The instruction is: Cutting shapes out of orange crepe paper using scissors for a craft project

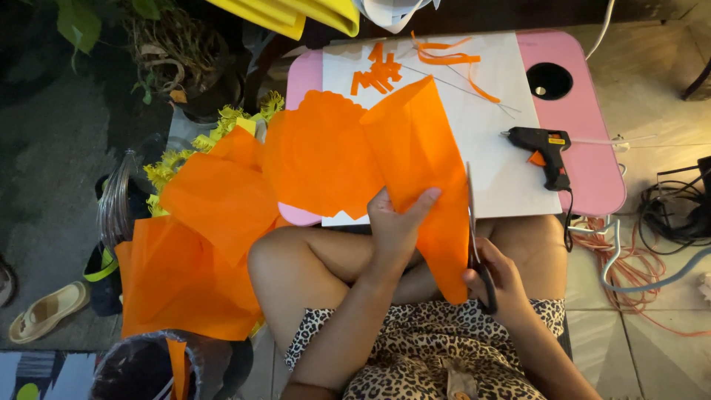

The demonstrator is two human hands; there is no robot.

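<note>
Low in the frame's centre, left hand (396, 222) is pinching a folded orange paper sheet (422, 170) taut above the lap while right hand (500, 285), grip clenched around scissors (474, 237), is running blades along its right edge, near the pink desk (585, 141).

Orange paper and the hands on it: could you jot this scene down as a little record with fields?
Left hand: grips a folded orange paper sheet
Right hand: holds scissors along the sheet's right edge
Work surface: small pink table bearing a white board
On the board: orange paper scraps, black glue gun
To the person's left: loose orange sheets, yellow fringed paper
</note>
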